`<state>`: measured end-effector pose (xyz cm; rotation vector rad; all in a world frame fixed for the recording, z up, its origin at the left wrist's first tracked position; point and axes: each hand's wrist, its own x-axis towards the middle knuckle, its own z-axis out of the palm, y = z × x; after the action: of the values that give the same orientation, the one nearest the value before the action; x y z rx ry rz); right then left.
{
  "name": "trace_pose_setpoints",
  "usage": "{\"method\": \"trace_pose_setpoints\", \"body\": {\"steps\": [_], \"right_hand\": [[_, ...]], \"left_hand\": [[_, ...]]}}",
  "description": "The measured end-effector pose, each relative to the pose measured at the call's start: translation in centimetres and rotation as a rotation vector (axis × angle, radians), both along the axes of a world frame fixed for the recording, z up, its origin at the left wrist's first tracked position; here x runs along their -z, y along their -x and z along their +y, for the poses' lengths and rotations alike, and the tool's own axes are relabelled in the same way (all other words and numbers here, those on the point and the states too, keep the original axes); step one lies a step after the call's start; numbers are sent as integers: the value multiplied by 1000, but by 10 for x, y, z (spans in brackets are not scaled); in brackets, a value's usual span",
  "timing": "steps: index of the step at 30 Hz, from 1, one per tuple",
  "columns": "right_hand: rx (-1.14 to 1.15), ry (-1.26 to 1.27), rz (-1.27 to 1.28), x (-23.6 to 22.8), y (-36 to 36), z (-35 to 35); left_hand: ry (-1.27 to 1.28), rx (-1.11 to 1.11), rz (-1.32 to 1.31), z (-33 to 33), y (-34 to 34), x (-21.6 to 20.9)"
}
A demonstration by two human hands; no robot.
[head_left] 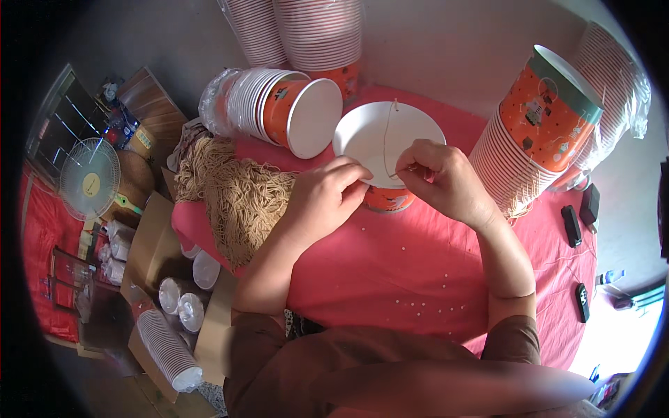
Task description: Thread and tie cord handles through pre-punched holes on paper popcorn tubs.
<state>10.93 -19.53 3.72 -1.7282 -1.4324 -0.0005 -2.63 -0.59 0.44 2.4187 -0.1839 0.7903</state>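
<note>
The bucket (359, 139) stands upright on the table (362, 279) at the centre of the frame, its open mouth up, presumably so both hands can work at its near rim. A cord (386, 137) runs from the far rim across the mouth to the right hand (444, 177), whose thumb and forefinger pinch it, likely for fine control. The left hand (329, 194) has its fingers curled at that rim; what they grip, I cannot tell. The yarn pile (247, 202), left of centre, seems placed for easy reach.
</note>
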Motion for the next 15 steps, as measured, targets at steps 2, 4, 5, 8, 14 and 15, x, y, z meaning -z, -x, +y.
{"method": "trace_pose_setpoints", "body": {"steps": [2, 4, 5, 8, 14, 15], "right_hand": [[-7, -18, 1, 3, -1, 1], [-20, -38, 2, 4, -1, 2], [-16, -13, -22, 3, -1, 2], [-11, 17, -53, 1, 1, 0], [27, 2, -85, 0, 3, -2], [27, -8, -98, -1, 4, -3]], "left_hand": [[-87, -16, -10, 2, -3, 3], [-114, -11, -51, 1, -4, 4], [-141, -6, -93, 0, -5, 4], [-186, -2, -144, -9, -8, 8], [-274, 24, -293, -8, -12, 12], [-297, 27, -332, -7, -13, 12]]}}
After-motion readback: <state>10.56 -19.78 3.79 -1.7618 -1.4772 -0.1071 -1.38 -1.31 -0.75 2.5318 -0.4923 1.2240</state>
